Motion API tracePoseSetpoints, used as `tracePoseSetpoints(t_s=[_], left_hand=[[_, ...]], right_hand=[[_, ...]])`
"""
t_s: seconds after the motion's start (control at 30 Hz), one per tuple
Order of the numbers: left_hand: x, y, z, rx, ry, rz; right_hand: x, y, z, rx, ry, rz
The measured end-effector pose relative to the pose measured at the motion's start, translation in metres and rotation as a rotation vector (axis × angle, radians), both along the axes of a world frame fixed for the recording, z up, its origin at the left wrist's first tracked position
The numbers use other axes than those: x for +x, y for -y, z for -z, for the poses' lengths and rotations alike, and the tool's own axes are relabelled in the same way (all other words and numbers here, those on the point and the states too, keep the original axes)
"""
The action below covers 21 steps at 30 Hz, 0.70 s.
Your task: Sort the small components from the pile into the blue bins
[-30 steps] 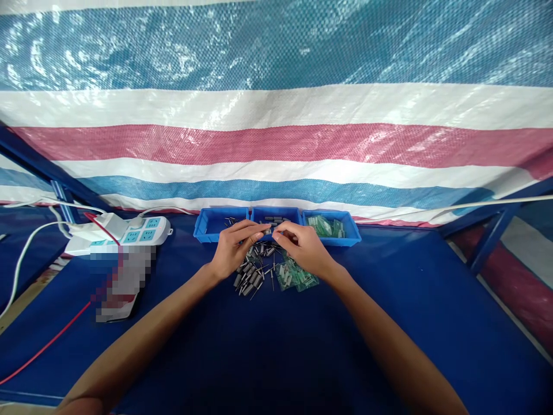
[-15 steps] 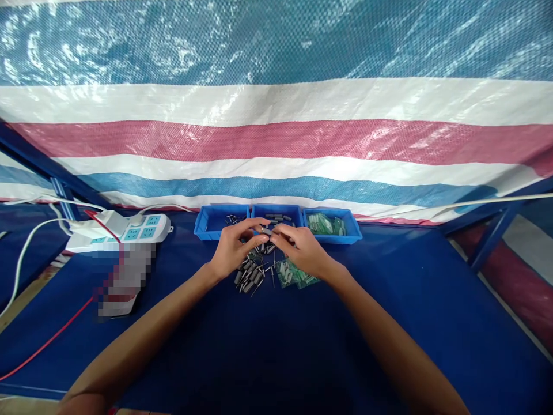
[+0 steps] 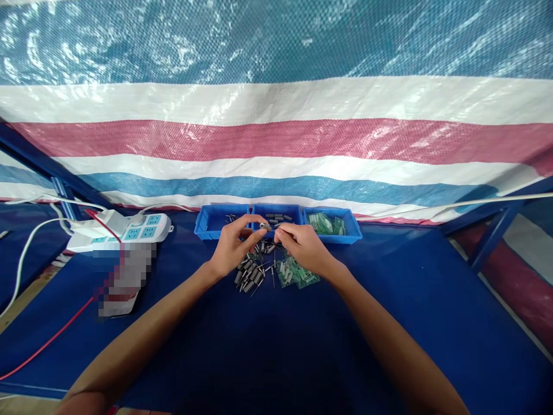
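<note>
My left hand (image 3: 233,245) pinches a small grey cylindrical part (image 3: 264,227) between thumb and fingertips, above the middle of the worktop. Just right of it, my right hand (image 3: 300,245) is closed, its thumb against the curled fingers; what it holds, if anything, is too small to make out. Below the hands lies a loose pile of grey cylinders with thin metal pins (image 3: 249,275). Beside that pile are small clear packets with green print (image 3: 298,274) and pale pieces inside. The hands partly cover the pile's back.
Three blue bins stand in a row behind the hands: a left bin (image 3: 206,235) with a few thin pins, a middle bin (image 3: 276,208) with grey cylinders, a right bin (image 3: 354,233) with green packets. A power strip (image 3: 162,227) with cables and a blurred phone-like object (image 3: 125,308) lie left.
My hands have parted slightly. The grey part, earlier between both hands' fingertips, now sits in the left fingers with its end turned more towards me. My right fingers have curled in.
</note>
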<state>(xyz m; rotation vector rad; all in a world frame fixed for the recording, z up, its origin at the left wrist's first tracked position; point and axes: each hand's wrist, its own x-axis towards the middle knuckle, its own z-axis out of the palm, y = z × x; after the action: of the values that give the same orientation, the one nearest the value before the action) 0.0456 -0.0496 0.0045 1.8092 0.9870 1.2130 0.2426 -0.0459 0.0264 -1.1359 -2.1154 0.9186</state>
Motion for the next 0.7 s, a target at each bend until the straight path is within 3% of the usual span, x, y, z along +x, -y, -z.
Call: tracePoseSetpoints(t_s=[0.13, 0.43, 0.7], left_hand=[[-0.0004, 0.0035, 0.0022, 0.211, -0.107, -0.044], [-0.0005, 0.0025, 0.0041, 0.475, -0.326, -0.119], [-0.0022, 0.0012, 0.0026, 0.503, -0.269, -0.064]], right_hand=[[0.0023, -0.0008, -0.0005, -0.018, -0.02, 0.028], [0.0033, -0.0025, 0.0033, -0.016, -0.017, 0.036], [0.0031, -0.0024, 0.0032, -0.03, -0.016, 0.031]])
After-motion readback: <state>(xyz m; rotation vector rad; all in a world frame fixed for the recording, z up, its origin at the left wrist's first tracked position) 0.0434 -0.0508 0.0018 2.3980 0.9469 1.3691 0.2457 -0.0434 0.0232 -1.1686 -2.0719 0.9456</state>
